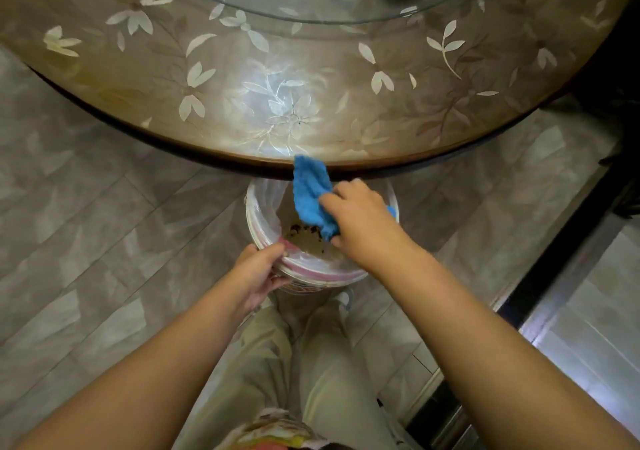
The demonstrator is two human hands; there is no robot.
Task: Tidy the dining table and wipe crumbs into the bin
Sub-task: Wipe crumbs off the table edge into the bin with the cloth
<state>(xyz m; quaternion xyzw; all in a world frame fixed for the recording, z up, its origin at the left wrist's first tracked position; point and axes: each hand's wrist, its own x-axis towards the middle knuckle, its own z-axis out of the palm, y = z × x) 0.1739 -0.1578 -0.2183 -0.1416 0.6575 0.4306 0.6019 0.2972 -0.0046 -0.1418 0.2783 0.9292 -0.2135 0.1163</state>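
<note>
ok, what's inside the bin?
The bin has a clear liner, with dark crumbs on its brownish bottom. The blue cloth and the right hand gripping it cover the right part of the inside.

Right hand [360, 221] holds cloth [310, 190] over bin [263, 238]

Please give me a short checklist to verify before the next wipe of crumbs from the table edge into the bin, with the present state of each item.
1. Bin sits under the table edge: ok, its mouth is partly tucked beneath.
2. Left hand steadies the bin rim: ok, fingers grip the near rim.
3. Right hand holds the blue cloth: ok, cloth bunched in its fingers.
4. Cloth is over the bin mouth: ok, its top reaches the table edge.
5. Crumbs land inside: ok, dark bits lie in the bin.
6. Table free of crumbs: cannot tell, pattern and glare hide small bits.
</note>
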